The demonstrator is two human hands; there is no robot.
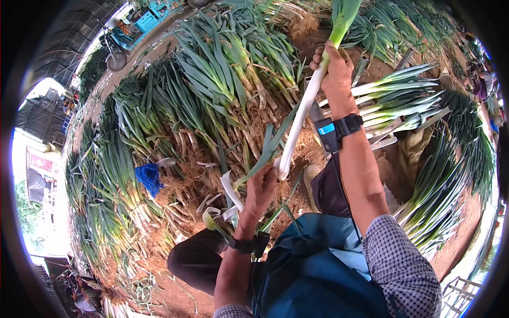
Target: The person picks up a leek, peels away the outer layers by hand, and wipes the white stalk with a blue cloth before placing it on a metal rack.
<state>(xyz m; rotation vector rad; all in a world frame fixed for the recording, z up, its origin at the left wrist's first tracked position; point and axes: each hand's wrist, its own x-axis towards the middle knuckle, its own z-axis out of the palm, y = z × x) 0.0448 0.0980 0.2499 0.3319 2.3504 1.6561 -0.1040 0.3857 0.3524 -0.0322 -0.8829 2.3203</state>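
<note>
My right hand (338, 71) is wrapped round a long leek (306, 103) near where its white shaft turns green. The leek slants down toward me, its trimmed, clean white root end lowest. Beside that end is my left hand (261, 190), fingers curled closed around a peeled leek leaf (273, 144). The leaf's green blade passes behind the fingers, and what the palm covers is hidden. Pale peeled strips (229, 188) hang and lie left of this hand. Each wrist wears a black strap; the right one carries a small device (327, 133).
Heaps of untrimmed leeks (212, 69) with brown roots lie ahead and left. Cleaned leeks rest in a metal rack (389, 127) at right, with more leeks (440, 185) below it. A blue cloth (149, 178) lies among the roots. A blue three-wheeler (146, 21) stands behind.
</note>
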